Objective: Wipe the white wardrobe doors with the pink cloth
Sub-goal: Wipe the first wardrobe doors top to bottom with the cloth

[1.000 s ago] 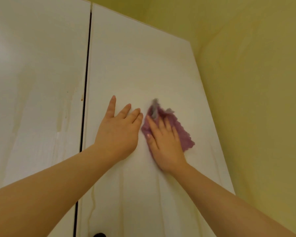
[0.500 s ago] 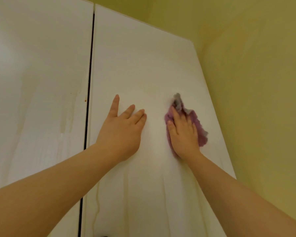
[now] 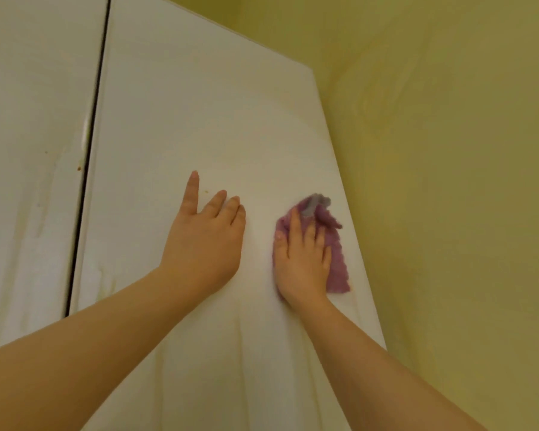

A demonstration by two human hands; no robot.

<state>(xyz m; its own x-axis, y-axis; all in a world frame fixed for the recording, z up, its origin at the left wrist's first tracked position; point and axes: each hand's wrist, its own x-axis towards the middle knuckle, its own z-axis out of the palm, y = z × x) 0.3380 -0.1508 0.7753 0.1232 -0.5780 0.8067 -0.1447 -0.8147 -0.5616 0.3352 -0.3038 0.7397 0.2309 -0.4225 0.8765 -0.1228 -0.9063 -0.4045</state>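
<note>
Two white wardrobe doors fill the view, the right door [image 3: 206,107] and the left door [image 3: 28,119], split by a dark vertical gap. My right hand [image 3: 302,259] presses the pink cloth [image 3: 338,259] flat against the right door, close to its right edge. The cloth shows above and to the right of the hand, with a grey bit at its top. My left hand [image 3: 204,244] lies flat on the same door, fingers spread, a little to the left of the cloth and holding nothing.
A yellow wall [image 3: 448,181] runs along the right side of the wardrobe. Faint yellowish streaks mark both doors, and small brown spots sit near the gap [image 3: 84,181] on the left door.
My right hand has slid the cloth to the right, away from my left hand and toward the door's right edge. My left hand has stayed in place on the door.
</note>
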